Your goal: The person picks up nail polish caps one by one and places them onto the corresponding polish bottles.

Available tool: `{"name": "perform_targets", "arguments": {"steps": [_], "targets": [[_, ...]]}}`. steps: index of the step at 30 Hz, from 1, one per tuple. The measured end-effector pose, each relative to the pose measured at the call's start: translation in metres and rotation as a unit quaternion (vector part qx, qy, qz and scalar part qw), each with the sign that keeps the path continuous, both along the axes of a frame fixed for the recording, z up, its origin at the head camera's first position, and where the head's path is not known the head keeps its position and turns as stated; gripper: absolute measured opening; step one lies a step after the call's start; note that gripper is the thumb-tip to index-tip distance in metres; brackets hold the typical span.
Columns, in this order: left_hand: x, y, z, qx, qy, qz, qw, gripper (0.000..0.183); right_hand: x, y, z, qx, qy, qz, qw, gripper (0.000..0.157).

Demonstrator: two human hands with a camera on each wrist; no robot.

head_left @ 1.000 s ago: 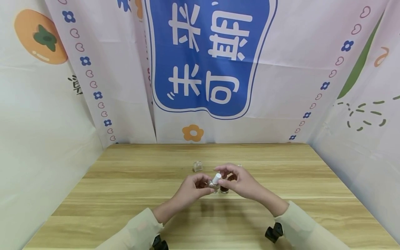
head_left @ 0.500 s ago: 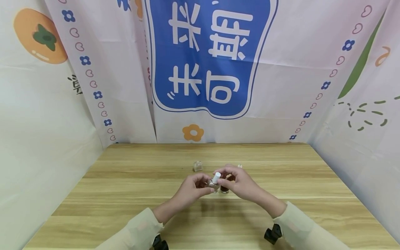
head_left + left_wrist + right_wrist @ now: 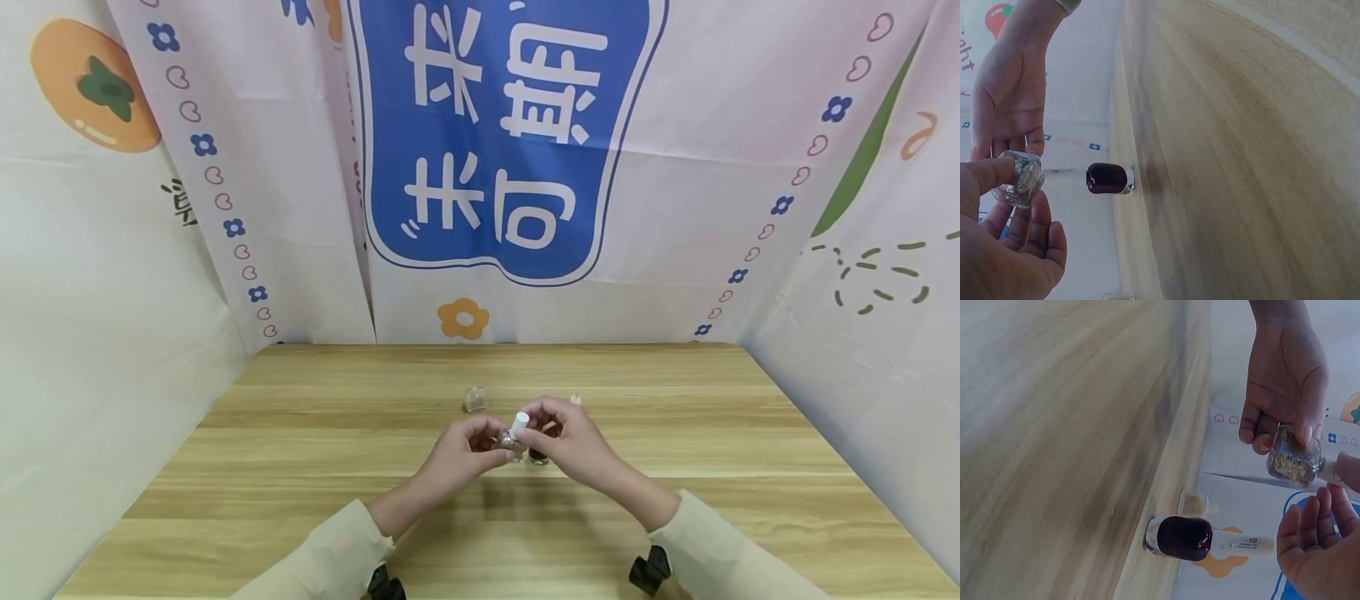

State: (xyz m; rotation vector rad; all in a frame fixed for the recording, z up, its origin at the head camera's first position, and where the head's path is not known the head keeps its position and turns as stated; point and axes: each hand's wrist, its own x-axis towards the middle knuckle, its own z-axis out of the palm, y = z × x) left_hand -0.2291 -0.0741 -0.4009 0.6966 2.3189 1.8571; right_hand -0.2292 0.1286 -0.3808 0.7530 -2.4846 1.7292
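Above the table, my left hand grips a clear nail polish bottle between thumb and fingers. Gold and silver glitter shows through its glass in the right wrist view. The bottle is tilted, its white cap pointing up and to the right. My right hand pinches that cap with thumb and fingertips. A dark red nail polish bottle with a white, printed cap stands upright on the table just beyond, partly hidden by the right hand in the head view.
A small clear bottle stands farther back on the wooden table. A tiny pale object is behind the right hand. Printed cloth hangs along the table's back and both sides.
The right hand's fingers have turned a little around the cap, and its wrist has shifted slightly left. More of the tiny pale object shows behind it. The left hand stays nearly still.
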Motion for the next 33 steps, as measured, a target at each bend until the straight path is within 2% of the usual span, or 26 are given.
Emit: {"name": "perform_targets", "arguments": {"steps": [3,9,13,17,24,33], "targets": [[0.002,0.001,0.003,-0.004,0.002,0.005,1.0000,0.019,0.002,-0.002,0.000,-0.008,-0.013,-0.009,1.000,0.018],[0.017,0.003,0.024,-0.009,0.012,0.005,0.9999,0.017,0.004,-0.005,0.000,-0.020,-0.027,-0.018,0.999,0.020],[0.021,0.002,0.030,-0.011,0.013,0.004,0.9998,0.017,0.003,-0.002,0.000,-0.009,-0.020,-0.007,1.000,0.022],[0.018,0.001,0.027,-0.019,0.007,0.008,0.9998,0.018,-0.001,0.003,0.001,0.007,-0.014,0.012,1.000,0.026],[0.003,-0.001,0.003,-0.025,0.004,0.012,0.9996,0.020,-0.003,0.009,0.003,0.021,-0.002,0.060,0.998,0.031],[0.001,-0.001,-0.001,-0.014,0.011,-0.003,0.9998,0.020,-0.004,0.011,0.005,0.031,-0.002,0.081,0.996,0.029]]}}
